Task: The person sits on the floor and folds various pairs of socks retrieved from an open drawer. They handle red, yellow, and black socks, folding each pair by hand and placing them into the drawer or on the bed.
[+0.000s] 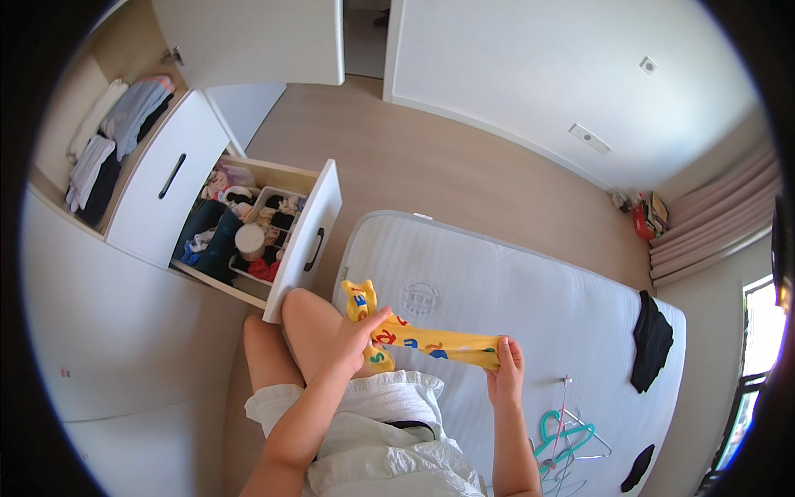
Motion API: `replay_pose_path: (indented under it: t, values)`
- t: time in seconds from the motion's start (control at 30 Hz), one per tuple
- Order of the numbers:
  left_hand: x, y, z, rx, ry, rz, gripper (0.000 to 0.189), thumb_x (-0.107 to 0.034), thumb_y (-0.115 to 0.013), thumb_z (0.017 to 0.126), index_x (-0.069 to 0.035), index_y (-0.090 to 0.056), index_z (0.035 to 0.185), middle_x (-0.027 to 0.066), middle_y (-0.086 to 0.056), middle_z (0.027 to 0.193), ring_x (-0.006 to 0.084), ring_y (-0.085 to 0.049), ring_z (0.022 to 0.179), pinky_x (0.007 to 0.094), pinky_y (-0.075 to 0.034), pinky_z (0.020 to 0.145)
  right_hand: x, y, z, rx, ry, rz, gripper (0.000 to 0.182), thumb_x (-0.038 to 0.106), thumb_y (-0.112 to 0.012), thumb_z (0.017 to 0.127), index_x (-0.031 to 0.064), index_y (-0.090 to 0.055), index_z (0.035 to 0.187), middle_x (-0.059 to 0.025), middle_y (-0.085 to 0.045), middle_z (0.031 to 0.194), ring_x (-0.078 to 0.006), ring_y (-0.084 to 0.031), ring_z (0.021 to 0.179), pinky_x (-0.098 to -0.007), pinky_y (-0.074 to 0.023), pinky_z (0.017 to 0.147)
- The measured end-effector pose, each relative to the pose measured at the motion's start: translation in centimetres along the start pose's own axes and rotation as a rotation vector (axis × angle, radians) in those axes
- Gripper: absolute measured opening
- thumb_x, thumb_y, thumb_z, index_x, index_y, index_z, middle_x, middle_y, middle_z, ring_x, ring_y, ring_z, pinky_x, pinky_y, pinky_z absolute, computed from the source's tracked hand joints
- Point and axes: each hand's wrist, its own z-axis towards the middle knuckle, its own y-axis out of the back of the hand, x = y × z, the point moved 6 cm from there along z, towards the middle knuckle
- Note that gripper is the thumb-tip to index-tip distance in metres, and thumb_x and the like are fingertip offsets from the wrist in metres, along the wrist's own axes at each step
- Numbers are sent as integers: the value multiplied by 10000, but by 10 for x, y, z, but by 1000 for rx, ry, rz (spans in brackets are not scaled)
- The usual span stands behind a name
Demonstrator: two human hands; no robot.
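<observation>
A long yellow cloth [450,348], sock-like and printed with coloured letters, is stretched between my hands above the mattress edge and my lap. My left hand [359,341] grips it near its bunched end, and parts of it stick out above and below the fingers. At the other end, my right hand [506,366] pinches it between thumb and fingers. Whether it is one piece or a pair, I cannot tell. Beneath it lies the pale mattress [534,279]. My bent knees point toward the open drawer [335,192].
The drawer holds socks, dark fabric bins [214,242], a divided white organizer [268,194] and a round white container [250,241]. Folded clothes [133,112] lie on the cabinet shelf. Hangers [565,438] and black garments [651,341] rest on the mattress. A cabinet door [248,43] stands open.
</observation>
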Motion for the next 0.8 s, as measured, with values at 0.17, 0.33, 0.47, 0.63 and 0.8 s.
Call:
replay_pose_path:
  t: [0.17,0.33,0.47,0.63,0.8]
  values:
    - [16,-21,41,-23,-35,335,251,-247,-721,837,-65,-568,918,2,-575,721,82,-496,502,242,-406,484,-22,16,27,-34,-62,-471,252,276,-580,949,32,-626,992,-1,-587,788,-55,-489,658,-228,-381,548]
    - [45,-26,76,115,-40,290,217,-196,-715,839,-52,-579,926,17,-607,756,86,-529,539,247,-432,505,-51,29,62,23,153,-911,216,193,-632,901,-19,-643,946,-44,-655,809,-108,-582,733,-257,-473,662]
    - [63,-7,76,0,-105,421,186,-153,-729,821,-35,-611,903,29,-635,778,86,-581,615,254,-443,512,-53,29,62,14,155,-926,192,172,-642,891,-18,-649,921,-51,-662,798,-96,-585,736,-254,-473,665]
    - [114,-24,57,98,-43,467,216,-185,-755,801,-36,-652,918,33,-667,838,95,-621,704,249,-453,535,-64,30,62,-10,115,-686,186,164,-622,908,-16,-638,949,-33,-642,831,-83,-564,758,-241,-461,686]
    - [116,-31,54,73,93,199,232,-176,-728,824,-56,-622,993,24,-660,903,103,-606,741,250,-452,576,-76,44,65,-69,70,-396,184,180,-592,944,2,-599,988,-11,-599,860,-79,-537,800,-232,-448,709]
